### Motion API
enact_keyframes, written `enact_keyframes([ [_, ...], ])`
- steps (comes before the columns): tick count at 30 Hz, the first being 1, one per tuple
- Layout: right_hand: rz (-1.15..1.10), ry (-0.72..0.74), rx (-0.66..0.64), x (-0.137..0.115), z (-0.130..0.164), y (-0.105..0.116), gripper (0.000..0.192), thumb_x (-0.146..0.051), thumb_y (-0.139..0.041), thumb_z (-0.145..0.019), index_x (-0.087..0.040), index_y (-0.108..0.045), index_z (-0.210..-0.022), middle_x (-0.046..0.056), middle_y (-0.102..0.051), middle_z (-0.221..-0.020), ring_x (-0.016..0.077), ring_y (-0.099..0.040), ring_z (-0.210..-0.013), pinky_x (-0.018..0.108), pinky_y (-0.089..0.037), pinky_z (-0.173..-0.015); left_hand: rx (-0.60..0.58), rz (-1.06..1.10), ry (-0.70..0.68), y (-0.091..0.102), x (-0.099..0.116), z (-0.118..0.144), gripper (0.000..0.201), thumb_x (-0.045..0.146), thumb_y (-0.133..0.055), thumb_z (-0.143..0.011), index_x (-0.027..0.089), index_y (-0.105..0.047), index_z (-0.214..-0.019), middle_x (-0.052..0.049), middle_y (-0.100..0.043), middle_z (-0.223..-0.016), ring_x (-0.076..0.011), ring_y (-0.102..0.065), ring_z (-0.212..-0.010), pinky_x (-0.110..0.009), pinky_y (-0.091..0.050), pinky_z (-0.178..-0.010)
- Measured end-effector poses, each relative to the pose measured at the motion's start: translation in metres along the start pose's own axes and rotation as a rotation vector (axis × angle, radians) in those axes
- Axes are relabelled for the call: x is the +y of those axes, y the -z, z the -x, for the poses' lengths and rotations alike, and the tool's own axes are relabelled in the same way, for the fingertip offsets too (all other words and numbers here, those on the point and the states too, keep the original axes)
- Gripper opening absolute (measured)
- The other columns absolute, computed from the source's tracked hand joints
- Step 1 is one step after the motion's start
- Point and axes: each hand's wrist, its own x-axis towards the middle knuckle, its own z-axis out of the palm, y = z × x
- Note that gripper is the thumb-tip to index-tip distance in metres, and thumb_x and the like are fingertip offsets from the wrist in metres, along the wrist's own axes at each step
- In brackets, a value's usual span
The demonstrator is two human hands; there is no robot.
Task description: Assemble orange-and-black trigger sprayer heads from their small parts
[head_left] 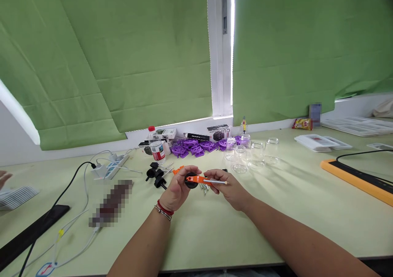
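Above the table's middle, both hands hold one small assembly. My left hand (178, 190) is closed around a black round piece (191, 180) at its left end. An orange plastic part (199, 180) runs from there to my right hand (229, 187), whose fingers pinch its other end. A thin metal rod (219, 182) lies along the orange part and points right. Several screws (204, 189) lie on the table behind the hands. More orange pieces (177, 170) show just past my left hand. Black knob-like parts (156, 174) and metal rods (168, 168) lie to its left.
Purple plastic parts (196, 146) and boxes (219, 132) line the back, near a red-capped bottle (157, 148). Glass jars (241, 158) stand right of centre. A power strip (115, 166) with cables is left; an orange-black bar (356, 180) is right. Another person's hand (4, 178) shows far left.
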Motion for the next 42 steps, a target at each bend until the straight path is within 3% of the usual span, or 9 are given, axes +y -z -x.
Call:
enact_keyframes([
  [4,-0.002,-0.027,-0.008,0.0,0.0,-0.002,0.025,-0.032,-0.068,-0.074,-0.021,-0.066,-0.097,0.0,-0.055,-0.072,0.0077,-0.038,-0.055,0.026,-0.03,-0.055,0.02,0.072,0.057,-0.006,0.004,-0.001,0.076,0.075,-0.026,-0.078,0.016,-0.058,-0.114,-0.013,-0.058,-0.108,-0.0238,-0.054,-0.101,-0.039,-0.038,-0.094],
  [7,0.009,-0.026,-0.029,0.0,-0.001,-0.004,0.023,-0.03,-0.068,-0.074,-0.021,-0.065,-0.095,0.0,-0.056,-0.075,0.0076,-0.04,-0.057,0.026,-0.031,-0.056,0.014,0.08,0.08,-0.01,0.006,-0.002,0.069,0.067,-0.019,-0.085,0.016,-0.057,-0.114,-0.013,-0.059,-0.106,-0.0225,-0.055,-0.099,-0.039,-0.038,-0.094],
  [20,0.1,0.002,-0.04,0.011,-0.007,0.006,0.035,-0.031,-0.07,-0.072,-0.02,-0.061,-0.104,0.003,-0.062,-0.085,0.0125,-0.058,-0.068,0.029,-0.044,-0.064,0.065,-0.026,0.098,-0.007,0.0,-0.003,0.024,0.03,-0.054,-0.086,0.019,-0.058,-0.107,-0.006,-0.057,-0.096,-0.0138,-0.052,-0.086,-0.026,-0.038,-0.077],
  [26,0.189,0.096,0.182,0.004,-0.017,0.03,0.035,-0.036,-0.063,-0.076,-0.02,-0.06,-0.107,0.007,-0.064,-0.099,0.0169,-0.06,-0.085,0.035,-0.047,-0.077,0.121,-0.072,0.057,-0.006,-0.001,-0.005,0.025,0.029,-0.053,-0.086,0.022,-0.053,-0.11,-0.004,-0.057,-0.093,-0.0153,-0.053,-0.088,-0.029,-0.039,-0.08],
  [29,0.356,0.235,0.244,-0.007,-0.013,0.029,0.029,-0.036,-0.055,-0.083,-0.021,-0.061,-0.107,0.007,-0.063,-0.096,0.0165,-0.058,-0.085,0.033,-0.047,-0.077,0.162,-0.218,0.021,-0.008,-0.002,-0.005,0.024,0.031,-0.051,-0.087,0.023,-0.051,-0.11,-0.003,-0.057,-0.093,-0.0151,-0.053,-0.088,-0.03,-0.04,-0.078],
  [33,0.638,0.412,0.068,-0.023,0.002,0.009,0.024,-0.033,-0.05,-0.088,-0.021,-0.066,-0.099,0.004,-0.06,-0.083,0.0139,-0.055,-0.073,0.028,-0.045,-0.067,0.153,-0.538,-0.114,-0.014,-0.004,-0.001,0.029,0.03,-0.047,-0.089,0.025,-0.044,-0.118,-0.005,-0.053,-0.101,-0.0158,-0.052,-0.09,-0.032,-0.043,-0.078],
  [35,0.719,0.408,-0.016,-0.026,0.009,-0.002,0.023,-0.034,-0.05,-0.088,-0.02,-0.066,-0.096,0.003,-0.059,-0.077,0.0128,-0.053,-0.069,0.026,-0.043,-0.064,0.108,-0.703,-0.223,-0.017,-0.007,0.002,0.035,0.026,-0.046,-0.09,0.026,-0.037,-0.124,-0.006,-0.051,-0.105,-0.0172,-0.051,-0.096,-0.035,-0.043,-0.084],
  [38,0.73,0.353,-0.017,-0.026,0.013,-0.011,0.023,-0.037,-0.054,-0.086,-0.019,-0.064,-0.097,0.001,-0.058,-0.074,0.0108,-0.048,-0.062,0.024,-0.039,-0.056,0.022,-0.902,-0.338,-0.02,-0.01,0.005,0.046,0.02,-0.044,-0.09,0.028,-0.027,-0.132,-0.009,-0.048,-0.111,-0.0194,-0.049,-0.102,-0.04,-0.042,-0.089],
  [42,0.649,0.39,-0.078,-0.024,0.014,-0.014,0.017,-0.032,-0.056,-0.086,-0.019,-0.065,-0.092,0.002,-0.062,-0.08,0.0113,-0.052,-0.069,0.023,-0.041,-0.062,-0.03,-1.083,-0.45,-0.022,-0.013,0.005,0.055,0.015,-0.041,-0.09,0.028,-0.017,-0.138,-0.011,-0.046,-0.114,-0.0213,-0.048,-0.104,-0.043,-0.044,-0.088],
])
